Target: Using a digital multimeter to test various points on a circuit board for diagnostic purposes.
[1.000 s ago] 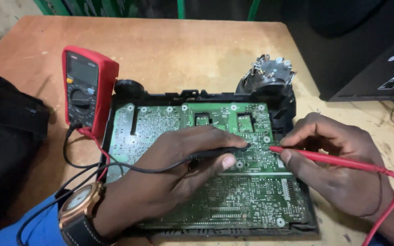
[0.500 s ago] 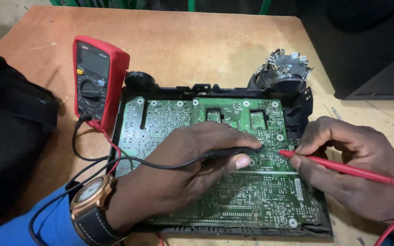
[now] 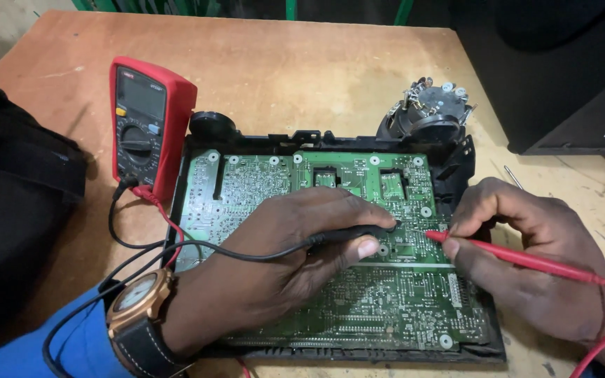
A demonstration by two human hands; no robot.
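A green circuit board (image 3: pixel 260 182) lies solder side up in a black frame on the wooden table. My left hand (image 3: pixel 281 259) rests on the board and pinches a black test probe (image 3: pixel 358 231), tip down on the board's middle right. My right hand (image 3: pixel 526 259) holds a red test probe (image 3: pixel 512 257), its tip touching the board just right of the black one. Both leads run to a red multimeter (image 3: pixel 145 126) propped at the board's left rear. A watch (image 3: pixel 138 301) sits on my left wrist.
A black bag (image 3: pixel 8 203) fills the left edge. A round black part with metal terminals (image 3: pixel 432 115) stands behind the board's right corner. Black boxes (image 3: pixel 568 77) occupy the back right. The red and black leads (image 3: pixel 141 224) loop left of the board.
The view has shifted slightly. Both hands keep their probes on the board, and the tips stay close together at nearly the same spot.
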